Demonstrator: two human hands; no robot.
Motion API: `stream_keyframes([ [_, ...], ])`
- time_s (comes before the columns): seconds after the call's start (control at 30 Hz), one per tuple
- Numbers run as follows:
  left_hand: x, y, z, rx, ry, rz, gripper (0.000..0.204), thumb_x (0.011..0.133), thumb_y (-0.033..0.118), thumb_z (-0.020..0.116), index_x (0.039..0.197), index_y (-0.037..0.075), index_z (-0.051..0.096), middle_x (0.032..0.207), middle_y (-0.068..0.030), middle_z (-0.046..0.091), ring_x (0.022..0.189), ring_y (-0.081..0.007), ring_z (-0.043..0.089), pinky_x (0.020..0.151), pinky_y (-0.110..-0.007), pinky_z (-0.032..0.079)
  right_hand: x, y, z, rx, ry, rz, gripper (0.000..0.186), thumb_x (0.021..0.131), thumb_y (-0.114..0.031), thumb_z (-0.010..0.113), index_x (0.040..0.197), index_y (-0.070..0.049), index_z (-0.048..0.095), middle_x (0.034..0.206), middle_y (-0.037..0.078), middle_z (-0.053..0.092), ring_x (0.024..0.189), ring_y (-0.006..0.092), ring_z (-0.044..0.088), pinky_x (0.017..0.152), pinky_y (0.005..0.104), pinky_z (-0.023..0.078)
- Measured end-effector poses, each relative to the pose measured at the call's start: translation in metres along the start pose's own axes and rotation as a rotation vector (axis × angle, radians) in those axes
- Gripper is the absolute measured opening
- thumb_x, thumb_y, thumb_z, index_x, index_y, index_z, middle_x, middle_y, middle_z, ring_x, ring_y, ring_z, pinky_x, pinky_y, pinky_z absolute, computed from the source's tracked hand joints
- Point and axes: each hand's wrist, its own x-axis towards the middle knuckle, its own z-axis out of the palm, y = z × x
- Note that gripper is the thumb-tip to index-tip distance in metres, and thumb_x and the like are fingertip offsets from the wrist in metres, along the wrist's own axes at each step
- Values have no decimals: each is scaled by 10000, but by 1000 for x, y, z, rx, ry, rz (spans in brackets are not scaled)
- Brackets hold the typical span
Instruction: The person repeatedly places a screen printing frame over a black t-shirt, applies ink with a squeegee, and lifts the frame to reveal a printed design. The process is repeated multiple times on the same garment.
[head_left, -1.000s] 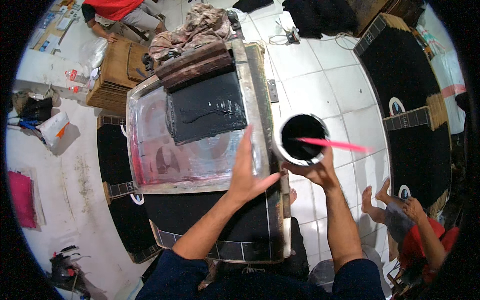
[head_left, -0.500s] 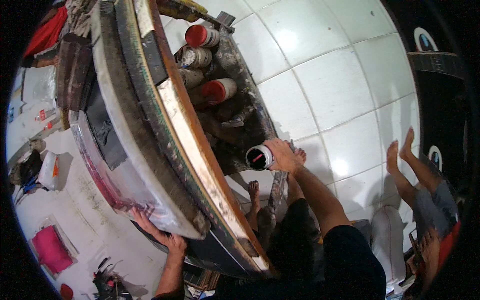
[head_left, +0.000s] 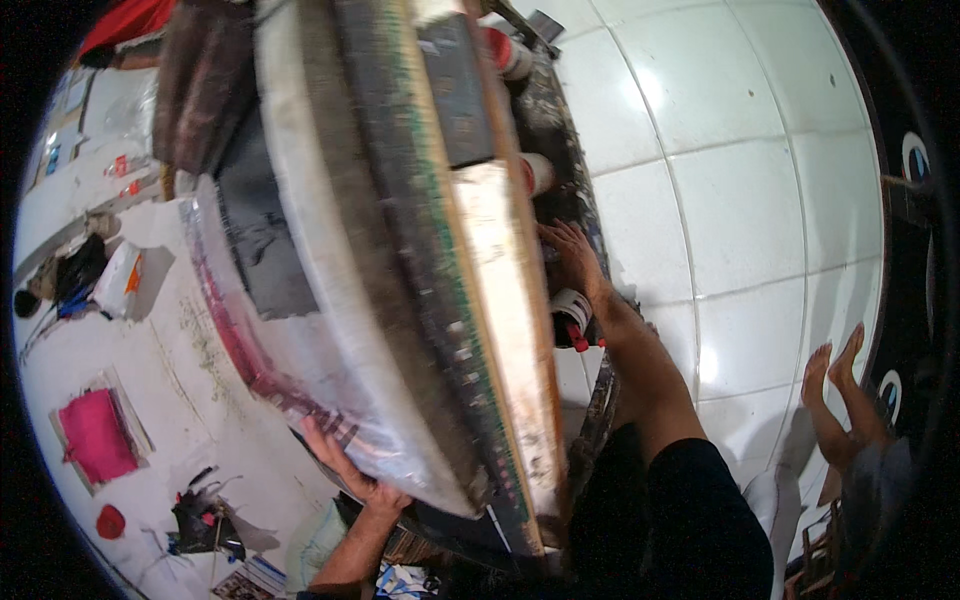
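My right hand (head_left: pixel 572 255) reaches into the dark, stained shelf (head_left: pixel 562 120) below the bench, its fingers spread and nothing seen in them. Just nearer than that hand, beside my wrist, is an open white-sided jar (head_left: pixel 571 308) with dark insides and a red piece sticking out at its mouth. My left hand (head_left: pixel 350 470) lies with fingers stretched on the near edge of clear plastic film (head_left: pixel 390 430) with a pinkish border, over the bench's left side. Farther along the shelf, the bench's wooden beam (head_left: pixel 500 270) partly hides a red-lidded jar (head_left: pixel 510 55) and another pale jar (head_left: pixel 537 173).
Long layered strips of the bench run from far to near between my arms. White floor tiles (head_left: pixel 740 220) stretch to the right, where another person's bare legs (head_left: pixel 835 400) show. Left, a pink cloth (head_left: pixel 98 435) and a black bag (head_left: pixel 208 525) lie on the pale floor.
My right hand has let go of the open jar and moved farther along the shelf, its fingers spreading. The view has shifted, so the bench appears more to the right. My left hand stays on the film.
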Motion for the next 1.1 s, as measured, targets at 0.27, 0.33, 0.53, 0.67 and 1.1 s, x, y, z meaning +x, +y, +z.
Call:
stream_keyframes([
  [0.27,8,6,7,212,-15,65,794,965,477,575,1604,78,321,1654,-263,261,1529,-483,213,1192,-675,88,-50,-132,-212,638,495,307,464,900,55,639,1362,20,609,1254,177,653,1031,196,682,869,312,542],
  [0.33,10,9,7,189,-12,53,789,951,449,613,1599,96,334,1654,-252,268,1531,-482,209,1190,-680,87,-71,-198,-284,551,633,-14,441,904,62,633,1344,42,609,1199,164,678,924,130,656,786,256,530],
  [0.53,9,13,5,115,-23,-10,875,760,329,844,1527,166,457,1642,-193,312,1522,-446,231,1182,-703,139,-92,-371,-395,300,219,-52,593,876,-410,781,1241,45,673,1137,219,717,952,301,726,834,347,567],
  [0.67,11,15,4,117,-20,-3,866,760,324,840,1525,168,463,1646,-181,313,1528,-435,232,1196,-689,140,-72,-418,-388,154,280,-104,495,867,-410,776,1074,37,719,945,169,734,797,265,732,708,347,589],
  [1.1,10,14,5,137,-33,-10,815,810,324,786,1532,149,450,1646,-199,309,1534,-451,210,1196,-693,121,-69,-396,-377,118,430,-138,342,814,-317,753,861,16,694,753,134,652,642,235,652,554,341,507],
])
